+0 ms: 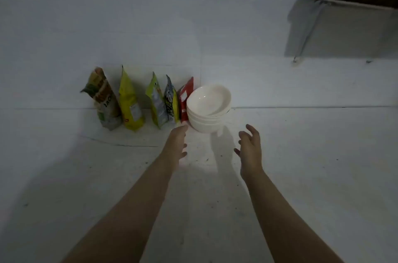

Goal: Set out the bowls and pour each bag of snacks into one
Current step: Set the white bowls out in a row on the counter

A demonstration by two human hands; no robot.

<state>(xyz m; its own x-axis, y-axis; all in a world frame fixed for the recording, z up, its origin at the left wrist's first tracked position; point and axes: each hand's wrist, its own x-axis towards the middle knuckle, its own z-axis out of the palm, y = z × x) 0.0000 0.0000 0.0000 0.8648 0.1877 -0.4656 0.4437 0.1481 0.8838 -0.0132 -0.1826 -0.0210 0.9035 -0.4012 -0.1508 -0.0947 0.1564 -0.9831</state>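
A stack of white bowls (pixel 207 109) stands on the white surface by the wall, its top bowl tilted. To its left, several snack bags lean against the wall in a row: a red one (pixel 185 99), a grey-and-yellow one (pixel 170 101), a green one (pixel 156 101), a yellow one (pixel 130 103) and a brown-green one (pixel 103 99). My left hand (pixel 177 144) reaches out with straight fingers, its tips close to the left foot of the stack. My right hand (pixel 249 148) hovers open, fingers spread, a little short of the stack on its right. Neither hand holds anything.
The white surface (pixel 301 176) spreads wide on all sides of my arms, dimly lit, with a bright patch between my hands. A grey box-like fixture (pixel 344 30) hangs on the wall at the upper right.
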